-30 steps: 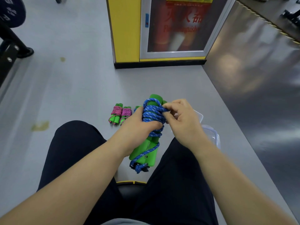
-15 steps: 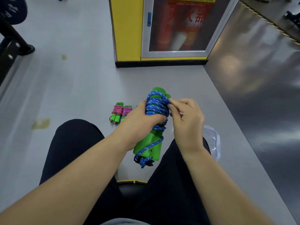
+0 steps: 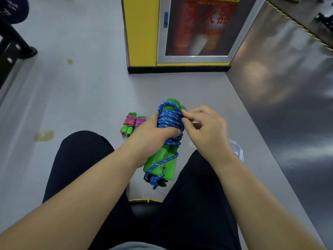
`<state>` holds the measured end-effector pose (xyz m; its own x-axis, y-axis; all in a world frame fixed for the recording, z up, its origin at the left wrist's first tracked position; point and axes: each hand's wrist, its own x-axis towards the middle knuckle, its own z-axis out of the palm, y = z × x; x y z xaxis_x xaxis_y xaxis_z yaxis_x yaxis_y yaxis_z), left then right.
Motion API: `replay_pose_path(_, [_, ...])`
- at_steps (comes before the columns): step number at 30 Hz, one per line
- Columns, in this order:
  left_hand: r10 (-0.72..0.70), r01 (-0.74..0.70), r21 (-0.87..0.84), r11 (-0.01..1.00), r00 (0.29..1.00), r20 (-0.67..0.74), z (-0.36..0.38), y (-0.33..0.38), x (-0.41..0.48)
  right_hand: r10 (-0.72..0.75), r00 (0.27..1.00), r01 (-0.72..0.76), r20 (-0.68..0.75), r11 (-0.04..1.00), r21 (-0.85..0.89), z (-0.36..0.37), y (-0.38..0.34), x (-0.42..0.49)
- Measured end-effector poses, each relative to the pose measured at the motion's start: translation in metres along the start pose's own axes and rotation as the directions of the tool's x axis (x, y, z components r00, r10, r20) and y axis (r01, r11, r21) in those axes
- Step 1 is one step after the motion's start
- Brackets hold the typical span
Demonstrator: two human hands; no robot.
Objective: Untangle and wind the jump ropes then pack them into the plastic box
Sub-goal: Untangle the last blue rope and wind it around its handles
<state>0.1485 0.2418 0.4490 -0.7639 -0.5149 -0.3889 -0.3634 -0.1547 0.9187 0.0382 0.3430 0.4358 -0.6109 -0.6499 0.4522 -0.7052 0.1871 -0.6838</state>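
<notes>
Gripping the blue braided jump rope (image 3: pixel 170 120) wound round its bright green foam handles (image 3: pixel 168 165), the left hand (image 3: pixel 153 136) holds the bundle pointing away, left of the clear plastic box (image 3: pixel 238 150), while the right hand (image 3: pixel 207 132), nearer that box, pinches the upper coils.

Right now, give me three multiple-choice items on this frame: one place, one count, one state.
1. Where is the plastic box? A) on the floor, behind the right hand B) on the lap C) atop the cabinet
2. How many pink-rope bundles show on the floor? A) one B) two C) four
3. The blue rope is A) loose on the floor B) wound round the green handles C) in the box
Key: 1 A, its clear rim shows past that hand. 2 B, a pair lies beside the left hand. 3 B, its coils wrap the handles in the left hand.
</notes>
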Motion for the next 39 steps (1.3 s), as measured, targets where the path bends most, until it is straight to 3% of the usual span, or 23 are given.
replay_pose_path(7, [-0.015,0.013,0.039,0.999,0.999,0.046,0.001,-0.002,0.002,-0.009,0.994,0.004,0.109,0.999,0.047,-0.015,0.007,0.009])
replay_pose_path(12, [-0.021,0.019,0.052,0.998,0.999,0.038,0.003,-0.003,0.002,-0.152,0.982,0.164,0.112,0.981,-0.108,-0.011,0.01,0.007])
replay_pose_path(17, [-0.004,0.0,0.122,0.993,0.999,0.034,0.004,0.002,0.001,-0.201,0.976,0.214,0.083,0.954,-0.208,-0.006,0.008,0.015])
replay_pose_path(22, [-0.011,0.007,0.185,0.983,1.0,0.021,0.005,0.001,-0.001,-0.11,0.981,0.139,0.158,0.973,-0.183,-0.005,0.009,0.012])
replay_pose_path(29, [-0.018,0.019,0.218,0.976,1.0,-0.007,0.013,0.001,-0.002,0.124,0.966,-0.107,0.227,0.99,-0.088,-0.012,0.009,0.014])
replay_pose_path(33, [-0.025,0.027,0.221,0.975,1.0,-0.012,0.012,-0.002,-0.002,0.116,0.941,-0.067,0.318,0.985,-0.161,-0.014,0.012,0.015])
replay_pose_path(37, [-0.008,0.017,0.252,0.968,0.999,-0.037,0.01,0.001,0.001,0.03,0.963,0.048,0.267,0.959,-0.279,-0.012,0.008,0.011])
replay_pose_path(39, [0.001,0.011,0.269,0.963,0.999,-0.045,0.011,0.002,0.002,0.072,0.952,0.04,0.299,0.935,-0.353,-0.013,0.005,0.013])
